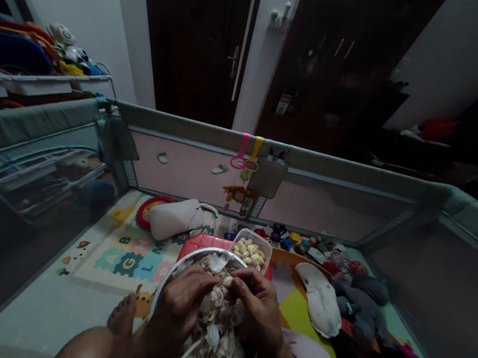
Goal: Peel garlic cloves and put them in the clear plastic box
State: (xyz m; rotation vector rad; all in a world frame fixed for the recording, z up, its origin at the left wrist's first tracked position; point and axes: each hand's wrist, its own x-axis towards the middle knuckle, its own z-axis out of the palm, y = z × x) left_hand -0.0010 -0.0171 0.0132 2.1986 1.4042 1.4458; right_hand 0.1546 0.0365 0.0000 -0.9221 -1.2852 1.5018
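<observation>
Between the fingertips of both hands is a pale garlic clove (228, 281), held over a metal bowl (159, 293). My left hand (183, 298) is closed, its thumb and fingers pinched at the clove's left side. From the right, my right hand (258, 308) pinches the same clove with thumb and forefinger. Garlic bulbs and papery skins (213, 340) fill the bowl beneath. Just beyond its far rim, a clear plastic tub (269, 246) holds several peeled cloves (249, 252). The tub rests on a red surface (204, 241), partly hidden by the bowl.
A fabric-and-mesh playpen wall (197, 126) surrounds the mat (89, 277). A white jug-shaped thing (174, 218) lies at the far left. On the right are a white cushion (319, 300), a grey plush toy (363, 304) and several small toys. A bare foot (122, 315) is left of the bowl.
</observation>
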